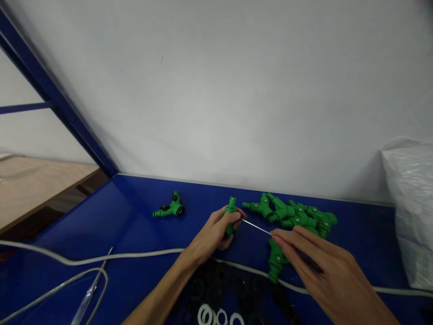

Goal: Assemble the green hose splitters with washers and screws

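My left hand (218, 230) is closed around a green Y-shaped hose connector (231, 206), one end of which points up past the fingers. In my right hand (324, 266) is a thin screwdriver (256, 226), gripped by its dark handle and slanting up to the left. Its tip meets the connector beside my left fingertips; the exact contact spot is hidden. Partly behind my right fingers lies another green connector (276, 262). A pile of green connectors (297, 214) sits beyond my right hand. Off to the left is a connector with black fittings (176, 206).
White rings (205, 314) and black rings (214, 293) lie at the near edge of the blue table (135, 225). A white cable (142, 255) crosses the table. A clear-handled tool (89, 293) lies lower left; a plastic-wrapped bundle (411, 216) stands right. A white wall (237, 90) rises behind.
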The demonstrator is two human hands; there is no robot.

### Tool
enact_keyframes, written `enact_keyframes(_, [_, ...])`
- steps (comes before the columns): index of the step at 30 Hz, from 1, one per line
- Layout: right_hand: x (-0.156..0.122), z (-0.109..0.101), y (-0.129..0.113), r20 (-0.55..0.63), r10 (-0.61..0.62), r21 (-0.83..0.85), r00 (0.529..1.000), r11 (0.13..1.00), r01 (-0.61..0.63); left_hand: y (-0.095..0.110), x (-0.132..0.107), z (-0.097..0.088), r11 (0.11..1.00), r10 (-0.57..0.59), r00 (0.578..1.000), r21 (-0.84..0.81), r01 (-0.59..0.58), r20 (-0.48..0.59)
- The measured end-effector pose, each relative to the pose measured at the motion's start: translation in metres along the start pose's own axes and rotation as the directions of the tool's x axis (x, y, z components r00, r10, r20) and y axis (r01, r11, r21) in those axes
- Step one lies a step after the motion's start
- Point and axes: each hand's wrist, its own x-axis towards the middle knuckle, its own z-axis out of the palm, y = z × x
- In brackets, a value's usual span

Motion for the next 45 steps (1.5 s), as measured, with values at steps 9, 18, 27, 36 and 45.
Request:
enact_keyframes(9, [0.019,-0.011,-0.013,-0.008,0.066,0.064,0.998,0.996,-0.065,-0.002,0.001,0.0,1.0,-0.005,1.0,0.004,0.005,-0.014])
enact_keyframes(18, [0.023,-0.009,-0.017,0.235,0.356,0.307,0.905,0.856,-0.416,-0.002,0.002,-0.001,0.999,0.034,0.999,0.034,-0.034,-0.001])
enact_keyframes(27, [0.015,-0.009,-0.003,0.067,0.157,0.228,0.985,0.959,-0.168,-0.002,0.002,-0.002,0.999,0.028,1.0,0.04,-0.027,-0.004])
enact_keyframes(36, [0.016,-0.006,-0.003,0.019,0.243,0.193,0.97,0.951,-0.242,0.003,0.001,0.0,0.995,-0.003,1.0,0.095,0.005,-0.014])
enact_keyframes(45, [0.003,-0.006,0.006,-0.007,0.11,0.102,0.994,0.989,-0.109,0.005,0.0,0.001,0.992,-0.002,1.0,0.123,0.004,-0.013])
